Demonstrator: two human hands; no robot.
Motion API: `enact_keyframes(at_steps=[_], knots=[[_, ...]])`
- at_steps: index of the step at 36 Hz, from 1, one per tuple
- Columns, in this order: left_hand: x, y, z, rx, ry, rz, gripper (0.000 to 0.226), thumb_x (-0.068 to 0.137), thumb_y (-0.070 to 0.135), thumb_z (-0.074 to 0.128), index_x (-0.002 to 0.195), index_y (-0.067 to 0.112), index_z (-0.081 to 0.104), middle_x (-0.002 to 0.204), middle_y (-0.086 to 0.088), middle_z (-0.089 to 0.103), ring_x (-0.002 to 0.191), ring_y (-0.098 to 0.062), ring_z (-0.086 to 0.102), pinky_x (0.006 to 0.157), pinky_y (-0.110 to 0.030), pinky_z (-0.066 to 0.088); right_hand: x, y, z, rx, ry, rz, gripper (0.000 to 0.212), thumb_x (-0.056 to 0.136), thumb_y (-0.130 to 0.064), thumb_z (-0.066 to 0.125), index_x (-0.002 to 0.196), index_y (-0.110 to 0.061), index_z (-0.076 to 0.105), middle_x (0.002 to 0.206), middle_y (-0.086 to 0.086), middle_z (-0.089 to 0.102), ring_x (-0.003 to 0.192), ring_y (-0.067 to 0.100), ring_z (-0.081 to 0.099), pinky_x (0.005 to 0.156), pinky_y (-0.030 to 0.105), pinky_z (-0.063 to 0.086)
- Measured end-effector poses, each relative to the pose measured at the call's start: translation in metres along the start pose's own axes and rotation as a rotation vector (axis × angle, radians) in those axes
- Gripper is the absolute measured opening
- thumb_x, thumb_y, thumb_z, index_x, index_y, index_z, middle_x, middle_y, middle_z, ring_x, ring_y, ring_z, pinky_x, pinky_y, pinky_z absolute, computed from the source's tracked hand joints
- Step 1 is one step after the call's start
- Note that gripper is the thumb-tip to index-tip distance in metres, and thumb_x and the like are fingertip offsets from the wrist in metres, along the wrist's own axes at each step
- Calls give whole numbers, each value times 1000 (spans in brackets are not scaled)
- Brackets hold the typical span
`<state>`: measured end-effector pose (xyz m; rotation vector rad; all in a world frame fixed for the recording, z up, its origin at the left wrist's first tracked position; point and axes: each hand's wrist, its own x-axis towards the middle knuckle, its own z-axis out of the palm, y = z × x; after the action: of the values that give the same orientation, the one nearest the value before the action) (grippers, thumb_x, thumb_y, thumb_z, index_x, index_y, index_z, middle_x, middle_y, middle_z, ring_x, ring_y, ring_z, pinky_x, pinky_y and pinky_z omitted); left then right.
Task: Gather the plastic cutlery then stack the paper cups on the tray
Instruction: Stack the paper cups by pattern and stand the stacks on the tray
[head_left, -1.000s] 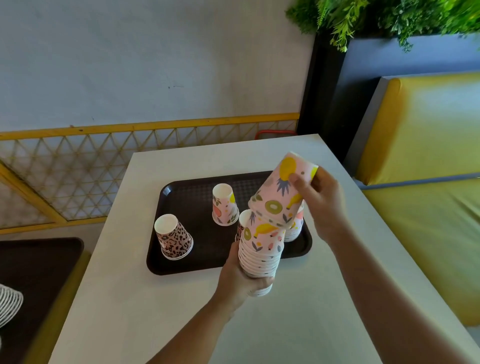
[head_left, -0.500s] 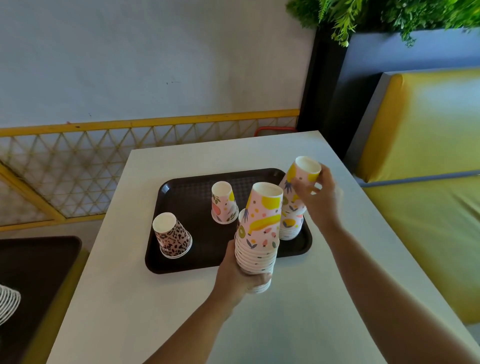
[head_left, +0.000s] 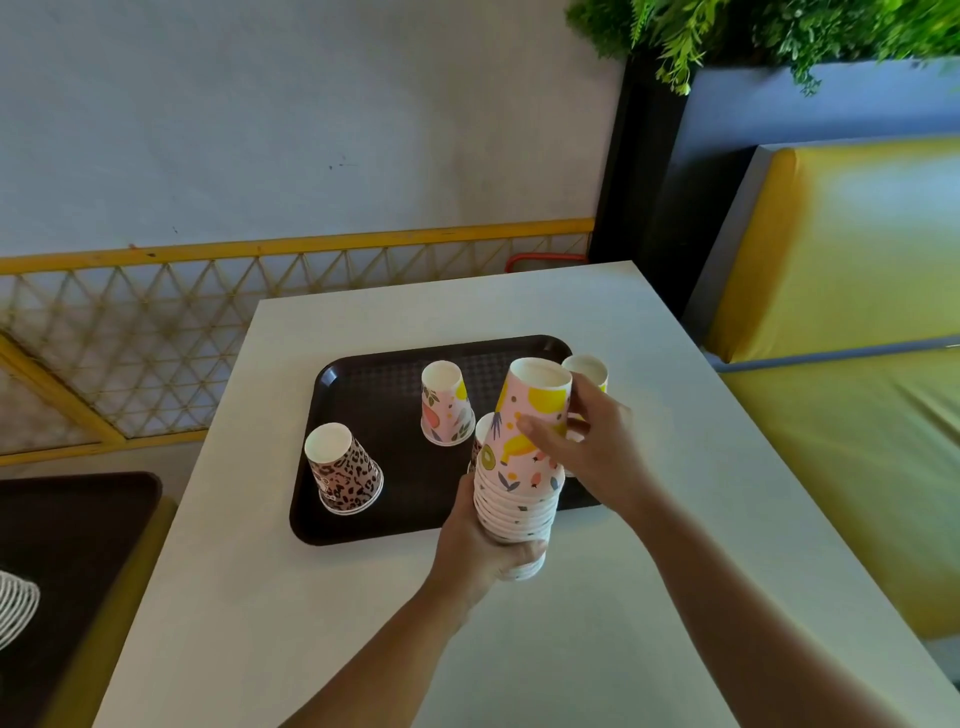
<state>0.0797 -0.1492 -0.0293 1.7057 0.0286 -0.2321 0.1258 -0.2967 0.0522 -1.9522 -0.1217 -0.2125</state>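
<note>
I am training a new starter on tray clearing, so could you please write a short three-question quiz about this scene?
1. True or false: all the cups stand upside down, mouth down.
2. Which hand grips the tall stack from below?
A. left
B. right
3. Fill in: the leopard-print cup stands on the ____.

Key:
1. True.
2. A; the right hand rests on the stack's upper cup.
3. Tray.
</note>
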Motion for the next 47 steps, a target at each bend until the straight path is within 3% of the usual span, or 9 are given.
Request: enact_keyframes(at_steps=[7, 15, 18, 21, 30, 34, 37, 41, 47], knots=[[-2, -2, -2, -4, -10, -16, 95, 47, 21, 86, 132, 28, 42, 118, 13, 62, 107, -1, 59, 91, -22, 50, 8, 0, -3, -11, 79, -11, 41, 76, -29, 72, 107, -8, 57, 101, 4, 68, 92, 15, 66, 75, 33, 57], [-6, -5, -2, -43, -7, -41, 95, 42, 27, 86, 127, 30, 44, 113, 12, 65, 102, -1, 62, 84, -20, 52, 24, -27, -30, 235, 300, -13, 20, 80, -36, 65, 91, -20, 61, 87, -4, 68, 84, 10, 68, 71, 27, 55], [-7, -2, -2, -44, -8, -26, 88, 48, 17, 85, 125, 29, 45, 111, 11, 65, 98, 2, 62, 77, -13, 51, 34, -31, -42, 255, 455, -84, 23, 86, -21, 64, 103, -7, 58, 92, -8, 65, 83, -4, 64, 69, 12, 51], [-8, 0, -3, -43, -4, -21, 86, 49, 16, 85, 125, 29, 45, 112, 10, 65, 99, 2, 62, 77, -13, 51, 44, -23, -44, 97, 528, -123, 43, 84, -19, 67, 120, 0, 52, 109, 4, 63, 98, 7, 60, 74, 7, 50], [-6, 6, -2, -54, -25, 14, 87, 50, 16, 86, 125, 29, 44, 114, 9, 65, 102, -1, 62, 83, -18, 52, 40, 16, -25, -117, 368, 9, 61, 77, -33, 72, 131, -20, 45, 129, -1, 55, 110, 9, 51, 93, 36, 50], [-1, 10, 0, -53, -33, 29, 91, 47, 21, 87, 128, 27, 43, 116, 7, 64, 105, -5, 62, 85, -21, 52, 30, 6, -25, -167, 372, -32, 77, 75, -55, 60, 139, -21, 35, 142, 0, 45, 126, 17, 45, 100, 35, 42], [2, 12, 0, -43, -33, 46, 95, 52, 12, 87, 134, 25, 40, 120, 7, 62, 109, -4, 59, 92, -24, 52, 18, -6, -23, -69, 267, -137, 74, 77, -63, 56, 133, -17, 43, 128, -1, 57, 114, 13, 56, 91, 30, 49], [2, 13, 2, -42, -31, 52, 98, 53, 12, 86, 137, 26, 37, 122, 10, 61, 111, -5, 58, 94, -27, 51, 2, -10, -14, -65, 30, -125, 68, 73, -43, 71, 130, -18, 45, 119, -5, 59, 104, 10, 59, 82, 19, 50], [8, 15, 3, -6, -24, 51, 97, 55, 11, 87, 137, 24, 36, 124, 5, 59, 117, -13, 55, 100, -37, 48, -5, -4, -7, -89, -40, -43, 51, 70, -34, 77, 113, -25, 51, 102, -16, 59, 94, 5, 60, 74, 16, 51]])
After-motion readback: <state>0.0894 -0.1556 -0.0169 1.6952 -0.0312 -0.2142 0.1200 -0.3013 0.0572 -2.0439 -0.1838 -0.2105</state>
